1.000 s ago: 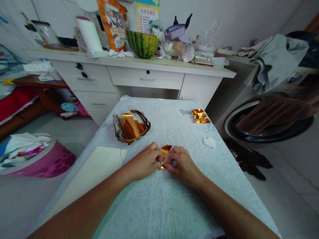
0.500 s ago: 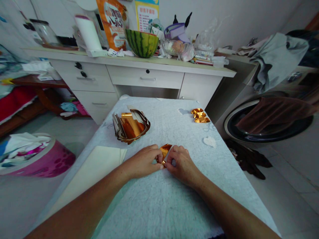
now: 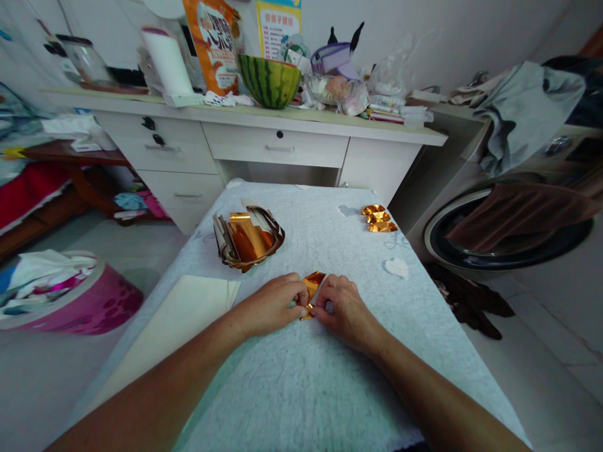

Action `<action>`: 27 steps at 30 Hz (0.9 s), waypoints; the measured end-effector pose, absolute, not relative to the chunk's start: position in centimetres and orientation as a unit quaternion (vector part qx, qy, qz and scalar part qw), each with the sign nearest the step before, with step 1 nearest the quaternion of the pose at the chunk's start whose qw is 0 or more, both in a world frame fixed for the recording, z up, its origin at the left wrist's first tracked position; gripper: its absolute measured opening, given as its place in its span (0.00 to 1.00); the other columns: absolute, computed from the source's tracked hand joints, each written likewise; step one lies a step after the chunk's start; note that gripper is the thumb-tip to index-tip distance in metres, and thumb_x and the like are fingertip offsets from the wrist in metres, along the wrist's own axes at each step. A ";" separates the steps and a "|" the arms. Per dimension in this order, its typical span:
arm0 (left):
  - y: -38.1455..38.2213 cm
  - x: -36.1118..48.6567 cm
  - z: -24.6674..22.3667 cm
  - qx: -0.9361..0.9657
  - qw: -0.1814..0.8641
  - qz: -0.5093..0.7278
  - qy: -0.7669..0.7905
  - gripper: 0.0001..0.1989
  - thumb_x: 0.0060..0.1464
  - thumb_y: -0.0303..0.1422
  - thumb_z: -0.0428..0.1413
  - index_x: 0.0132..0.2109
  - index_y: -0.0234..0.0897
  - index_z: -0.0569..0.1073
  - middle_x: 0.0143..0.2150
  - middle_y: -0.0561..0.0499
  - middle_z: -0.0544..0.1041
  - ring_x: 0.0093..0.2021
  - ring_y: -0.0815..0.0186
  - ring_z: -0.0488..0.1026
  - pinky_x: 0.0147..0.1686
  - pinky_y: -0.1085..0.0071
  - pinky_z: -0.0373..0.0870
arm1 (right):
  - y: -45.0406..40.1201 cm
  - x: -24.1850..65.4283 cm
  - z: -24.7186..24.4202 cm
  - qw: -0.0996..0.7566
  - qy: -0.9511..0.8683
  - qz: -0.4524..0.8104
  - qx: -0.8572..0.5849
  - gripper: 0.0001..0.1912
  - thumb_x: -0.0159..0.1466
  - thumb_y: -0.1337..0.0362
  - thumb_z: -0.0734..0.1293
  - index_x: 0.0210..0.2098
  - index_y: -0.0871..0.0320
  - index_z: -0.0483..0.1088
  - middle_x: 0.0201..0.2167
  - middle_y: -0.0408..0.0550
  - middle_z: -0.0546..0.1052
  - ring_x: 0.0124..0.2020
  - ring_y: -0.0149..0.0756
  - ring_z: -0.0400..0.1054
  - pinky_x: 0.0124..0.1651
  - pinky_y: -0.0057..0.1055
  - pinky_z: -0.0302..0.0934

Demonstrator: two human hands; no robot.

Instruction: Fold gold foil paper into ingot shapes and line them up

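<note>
Between my two hands, on the cloth-covered table (image 3: 306, 389), is a small folded piece of gold foil paper (image 3: 313, 284). My left hand (image 3: 277, 301) pinches its left side, with thumb and fingers closed. From the other side my right hand (image 3: 342, 309) grips it, its fingertips near the lower edge. The fingers hide much of the folds. Beyond my left hand stands a basket (image 3: 277, 246) with gold foil sheets (image 3: 249, 238) in it. Three folded gold foil pieces (image 3: 378, 218) lie in a row at the far right of the table.
Cream paper sheets (image 3: 188, 314) lie under my left forearm. A pink bin (image 3: 103, 301) full of waste stands on the floor at left. Behind the table is a white desk (image 3: 277, 144) bearing a watermelon half (image 3: 269, 81). A washing machine (image 3: 433, 235) is at right.
Both hands stay in nearly the same place. The lower edge of the gold foil paper shows a little more between the fingertips.
</note>
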State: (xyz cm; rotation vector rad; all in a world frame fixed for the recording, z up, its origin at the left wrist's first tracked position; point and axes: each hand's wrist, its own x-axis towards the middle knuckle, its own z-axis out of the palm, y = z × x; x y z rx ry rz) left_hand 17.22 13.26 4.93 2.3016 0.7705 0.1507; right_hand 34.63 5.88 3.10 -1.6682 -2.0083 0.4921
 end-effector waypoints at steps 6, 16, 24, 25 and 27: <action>13.4 17.2 4.6 0.891 0.346 0.064 0.287 0.04 0.49 0.26 0.52 0.30 0.38 0.70 0.34 0.53 0.68 0.38 0.66 0.67 0.37 0.71 0.61 | 5.9 34.7 3.1 0.238 -0.730 0.185 -0.614 0.05 0.56 0.71 0.70 0.25 0.58 0.70 0.32 0.45 0.70 0.38 0.36 0.62 0.43 0.34 0.52; 13.5 17.2 4.5 0.890 0.344 0.051 0.294 0.01 0.50 0.30 0.55 0.31 0.38 0.70 0.35 0.53 0.69 0.40 0.66 0.67 0.38 0.72 0.60 | 6.0 34.6 2.8 0.238 -0.729 0.177 -0.617 0.06 0.54 0.72 0.70 0.24 0.58 0.70 0.32 0.44 0.70 0.37 0.35 0.61 0.42 0.33 0.50; 13.3 17.4 5.0 0.892 0.335 0.038 0.300 0.01 0.50 0.30 0.54 0.31 0.37 0.69 0.35 0.53 0.69 0.39 0.66 0.66 0.37 0.71 0.60 | 5.8 34.5 2.7 0.243 -0.723 0.179 -0.621 0.04 0.55 0.70 0.69 0.25 0.57 0.70 0.32 0.44 0.70 0.38 0.35 0.61 0.42 0.33 0.50; 13.3 17.4 5.0 0.892 0.335 0.039 0.302 0.02 0.50 0.30 0.55 0.31 0.37 0.69 0.35 0.53 0.68 0.39 0.66 0.66 0.37 0.71 0.60 | 5.8 34.4 2.8 0.242 -0.723 0.176 -0.622 0.04 0.56 0.70 0.68 0.25 0.57 0.70 0.32 0.44 0.70 0.37 0.35 0.60 0.42 0.33 0.50; 13.3 17.4 4.9 0.892 0.334 0.042 0.303 0.03 0.50 0.31 0.55 0.31 0.37 0.69 0.35 0.53 0.68 0.39 0.66 0.66 0.37 0.71 0.60 | 5.7 34.3 2.8 0.240 -0.722 0.171 -0.626 0.05 0.56 0.70 0.68 0.25 0.57 0.70 0.32 0.44 0.69 0.37 0.35 0.60 0.42 0.33 0.50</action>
